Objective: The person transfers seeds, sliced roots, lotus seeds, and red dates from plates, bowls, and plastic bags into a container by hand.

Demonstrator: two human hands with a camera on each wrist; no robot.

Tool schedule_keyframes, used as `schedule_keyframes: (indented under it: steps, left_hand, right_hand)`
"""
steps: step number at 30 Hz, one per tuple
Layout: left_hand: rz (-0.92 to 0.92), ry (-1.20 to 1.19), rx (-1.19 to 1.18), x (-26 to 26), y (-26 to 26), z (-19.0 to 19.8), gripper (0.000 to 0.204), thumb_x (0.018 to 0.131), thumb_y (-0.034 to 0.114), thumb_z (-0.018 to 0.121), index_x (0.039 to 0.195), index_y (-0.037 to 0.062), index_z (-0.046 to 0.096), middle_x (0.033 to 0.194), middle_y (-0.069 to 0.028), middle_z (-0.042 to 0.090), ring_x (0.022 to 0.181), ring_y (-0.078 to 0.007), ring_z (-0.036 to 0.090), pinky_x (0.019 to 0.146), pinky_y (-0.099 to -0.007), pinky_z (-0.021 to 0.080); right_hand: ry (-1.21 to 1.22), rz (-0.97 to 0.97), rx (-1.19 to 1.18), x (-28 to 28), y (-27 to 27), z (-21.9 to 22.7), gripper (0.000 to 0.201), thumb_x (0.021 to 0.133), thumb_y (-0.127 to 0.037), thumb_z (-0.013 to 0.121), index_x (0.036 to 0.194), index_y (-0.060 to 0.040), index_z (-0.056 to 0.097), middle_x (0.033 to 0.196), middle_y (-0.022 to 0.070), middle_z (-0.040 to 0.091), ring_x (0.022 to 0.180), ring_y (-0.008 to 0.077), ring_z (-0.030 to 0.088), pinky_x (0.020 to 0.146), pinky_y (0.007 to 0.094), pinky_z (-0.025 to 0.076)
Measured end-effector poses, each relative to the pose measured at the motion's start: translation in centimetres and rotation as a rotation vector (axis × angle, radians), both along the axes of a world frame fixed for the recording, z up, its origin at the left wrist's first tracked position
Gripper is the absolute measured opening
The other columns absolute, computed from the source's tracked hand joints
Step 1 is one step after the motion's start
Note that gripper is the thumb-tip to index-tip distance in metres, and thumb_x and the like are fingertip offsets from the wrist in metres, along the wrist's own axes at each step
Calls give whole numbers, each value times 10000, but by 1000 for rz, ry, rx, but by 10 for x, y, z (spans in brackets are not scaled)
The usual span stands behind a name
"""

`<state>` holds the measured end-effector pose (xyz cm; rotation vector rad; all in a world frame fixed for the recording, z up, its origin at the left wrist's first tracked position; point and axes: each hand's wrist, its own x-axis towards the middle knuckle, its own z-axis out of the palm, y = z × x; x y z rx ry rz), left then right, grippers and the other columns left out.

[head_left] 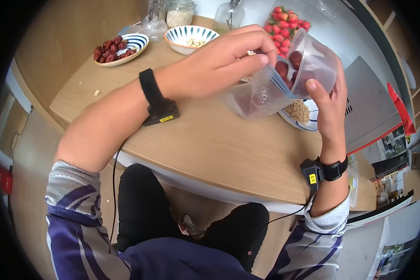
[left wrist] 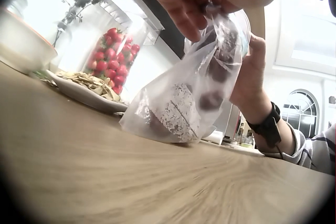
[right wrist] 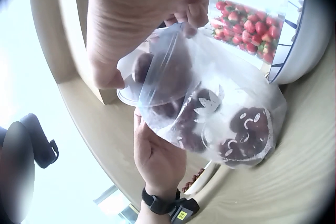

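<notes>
My left hand (head_left: 219,60) pinches the rim of a clear zip bag (right wrist: 231,129) and keeps its mouth up. The bag, printed with a white smiling figure, hangs low over the table with several dark red, date-like fruits (left wrist: 212,100) inside. My right hand (head_left: 329,105) grips a clear plastic tub (head_left: 324,60), thumb on its near side. The tub is tipped sideways, its rim inside the bag's mouth by the blue zip strip (head_left: 279,83). More of the dark fruits (head_left: 295,59) show at the tub's opening. The left fingertips are partly hidden behind the bag in the right wrist view.
A plate of wrinkled red dates (head_left: 111,50) and a striped bowl (head_left: 170,37) stand at the back left. Behind the bag are a bag of strawberries (head_left: 284,23) and a dish of beige pieces (head_left: 297,112). A grey panel (head_left: 368,102) stands at right.
</notes>
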<state>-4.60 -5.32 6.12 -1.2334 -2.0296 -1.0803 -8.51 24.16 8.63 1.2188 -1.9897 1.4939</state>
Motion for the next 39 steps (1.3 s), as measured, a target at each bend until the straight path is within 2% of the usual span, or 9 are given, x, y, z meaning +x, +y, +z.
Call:
schedule_keyframes:
  steps: [3,12,15,17,22,28,31,37,39]
  left_hand:
    - [-6,49,14,-4,1,-3,209,1254,212,526,1250,47,653,1269,-40,603,1152,-162,582,1047,-344,483]
    - [14,46,91,-10,-1,-1,215,1271,209,506,1313,49,645,1375,-52,655,1200,-150,595,1078,-339,478]
    - [52,178,191,-18,3,0,283,1259,253,512,1309,27,676,1276,-93,686,1245,-239,629,1115,-395,503]
    - [31,139,234,-18,0,5,228,1244,200,560,1321,24,681,1336,-99,679,1278,-220,632,1118,-389,520]
    - [54,121,222,-23,-20,15,226,1235,187,576,1391,25,594,1362,-93,638,1289,-184,609,1170,-344,473]
    - [210,171,503,-18,-28,14,195,1278,157,467,1294,30,614,1285,-76,662,1260,-164,607,1153,-336,476]
    - [218,164,689,-22,-30,20,214,1288,178,454,1293,32,611,1273,-72,667,1252,-158,611,1154,-337,478]
    - [299,262,726,-25,-42,23,243,1300,205,430,1305,33,601,1261,-78,666,1247,-167,616,1165,-344,476]
    - [290,277,733,-26,-40,23,247,1301,209,425,1309,33,598,1264,-81,664,1255,-172,618,1169,-346,475]
  right_hand:
    - [22,-104,37,1,-5,-3,915,977,-525,834,1667,14,568,1504,158,685,1417,263,662,1207,416,517]
    - [47,-131,-29,-5,3,-1,974,996,-595,842,1706,-13,518,1484,188,708,1319,235,706,998,359,638]
    - [96,-91,-161,-4,6,-4,843,1023,-470,858,1652,-1,551,1503,188,696,1333,222,671,1131,368,538]
    - [87,-90,-197,-5,7,-4,1002,1009,-703,807,1689,-34,499,1529,223,702,1266,257,732,963,357,641]
    - [33,47,-391,-11,8,-16,981,1025,-720,728,1679,-27,492,1580,239,666,1376,272,654,1210,432,509]
    - [-176,461,-10,-10,11,-18,1026,952,-682,808,1688,-47,481,1565,206,642,1384,267,642,1248,433,475]
    - [-413,649,99,6,-3,-28,964,861,-430,1011,1619,-63,542,1450,139,694,1209,189,678,1084,357,534]
    - [-516,480,402,4,-12,-50,1043,689,-104,1087,1595,-77,571,1453,47,674,1290,192,662,1123,381,540]
    - [-300,299,639,5,-9,-39,1052,691,-159,1116,1586,-65,570,1440,58,671,1282,185,670,1144,375,536]
